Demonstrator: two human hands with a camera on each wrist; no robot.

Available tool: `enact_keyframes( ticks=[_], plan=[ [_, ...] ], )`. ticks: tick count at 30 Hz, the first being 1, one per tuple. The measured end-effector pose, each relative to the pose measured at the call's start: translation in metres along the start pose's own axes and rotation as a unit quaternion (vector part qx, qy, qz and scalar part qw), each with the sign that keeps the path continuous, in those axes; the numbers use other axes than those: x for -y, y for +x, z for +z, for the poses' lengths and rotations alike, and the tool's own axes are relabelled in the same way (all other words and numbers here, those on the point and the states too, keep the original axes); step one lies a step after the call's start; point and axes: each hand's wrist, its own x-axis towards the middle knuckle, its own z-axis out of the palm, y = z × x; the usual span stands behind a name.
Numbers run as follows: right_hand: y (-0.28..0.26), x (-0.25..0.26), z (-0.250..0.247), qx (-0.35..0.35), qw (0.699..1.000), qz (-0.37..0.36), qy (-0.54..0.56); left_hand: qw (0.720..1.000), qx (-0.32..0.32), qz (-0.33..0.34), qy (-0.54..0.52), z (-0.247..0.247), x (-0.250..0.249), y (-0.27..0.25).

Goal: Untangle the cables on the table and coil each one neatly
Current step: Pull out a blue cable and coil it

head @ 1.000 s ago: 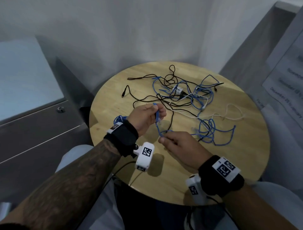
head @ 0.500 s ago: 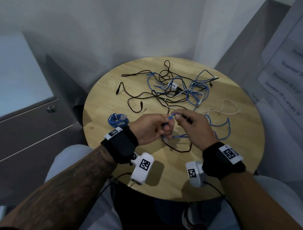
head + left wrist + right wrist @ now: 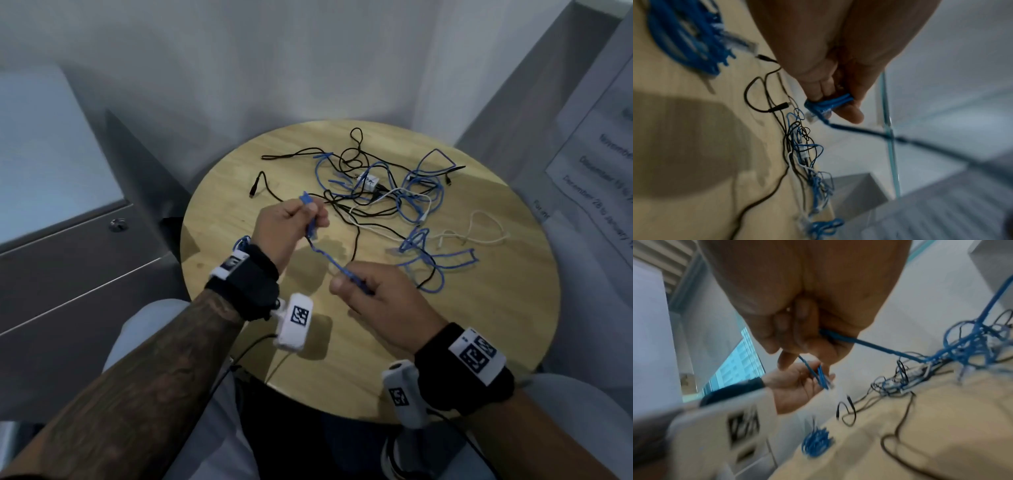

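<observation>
A blue cable (image 3: 327, 258) runs taut between my two hands above the round wooden table (image 3: 479, 342). My left hand (image 3: 291, 226) grips a small folded bundle of that blue cable (image 3: 828, 104), with its clear plug sticking out. My right hand (image 3: 363, 291) pinches the same cable (image 3: 840, 337) lower down, near the table's front. From there the cable trails to the tangle of blue, black and white cables (image 3: 387, 192) at the back of the table. A finished blue coil (image 3: 816, 443) lies at the table's left edge, behind my left wrist.
A grey cabinet (image 3: 68, 257) with a round lock stands to the left of the table. Papers with printed text (image 3: 599, 164) hang at the right. A white cable (image 3: 479, 233) loops out toward the right edge. A loose black cable end (image 3: 255, 186) lies at the back left.
My hands were close together half a second ago; now they have pulled apart, the left risen toward the tangle, the right drawn toward me, stretching the blue cable between them.
</observation>
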Motion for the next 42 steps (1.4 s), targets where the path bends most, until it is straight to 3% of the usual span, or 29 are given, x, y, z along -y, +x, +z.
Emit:
enact_keyframes(
  ticks=[2,4,8,11,14,16,19,22,24,28,30,32,36,39,42],
  plan=[
    [0.005,0.009,-0.013,-0.047,0.998,-0.039,-0.018,0.989,0.064,0.027,0.129,0.010,0.002,-0.011],
    [0.012,0.007,-0.029,-0.112,0.991,-0.053,-0.058,0.970,0.151,0.008,0.188,0.020,0.004,-0.022],
    [0.023,-0.012,-0.053,-0.212,0.970,-0.035,-0.110,0.955,0.246,-0.098,0.134,0.035,-0.002,-0.033],
    [0.030,-0.023,-0.055,-0.221,0.973,0.001,-0.072,0.949,0.272,-0.151,0.042,0.039,-0.008,-0.035],
    [0.035,-0.038,-0.051,-0.201,0.978,0.050,-0.006,0.926,0.304,-0.204,-0.095,0.035,-0.014,-0.038],
    [0.033,-0.046,-0.043,-0.159,0.984,0.073,-0.011,0.905,0.293,-0.228,-0.208,0.030,-0.015,-0.037],
    [0.024,-0.043,-0.026,-0.058,0.992,0.108,-0.011,0.893,0.192,-0.207,-0.352,0.018,-0.013,-0.024],
    [0.015,-0.030,-0.011,0.065,0.989,0.089,-0.098,0.914,0.073,-0.158,-0.366,0.003,-0.010,-0.007],
    [0.013,-0.019,-0.005,0.096,0.982,0.050,-0.156,0.941,0.035,-0.131,-0.309,-0.002,-0.006,-0.002],
    [0.010,0.001,-0.010,0.025,0.991,-0.028,-0.131,0.996,0.025,-0.052,-0.070,0.004,0.003,-0.011],
    [0.010,0.009,-0.022,-0.052,0.997,-0.025,-0.051,0.995,0.056,-0.017,0.077,0.011,0.004,-0.017],
    [0.013,0.013,-0.036,-0.125,0.992,-0.017,-0.012,0.983,0.125,-0.033,0.133,0.020,0.003,-0.025],
    [0.023,-0.008,-0.054,-0.206,0.977,0.018,-0.052,0.964,0.231,-0.116,0.065,0.035,-0.002,-0.039],
    [0.029,-0.031,-0.055,-0.208,0.975,0.064,-0.052,0.961,0.238,-0.141,0.012,0.038,-0.003,-0.040],
    [0.032,-0.044,-0.045,-0.160,0.982,0.099,-0.027,0.945,0.225,-0.206,-0.114,0.035,-0.005,-0.039]
  ],
)
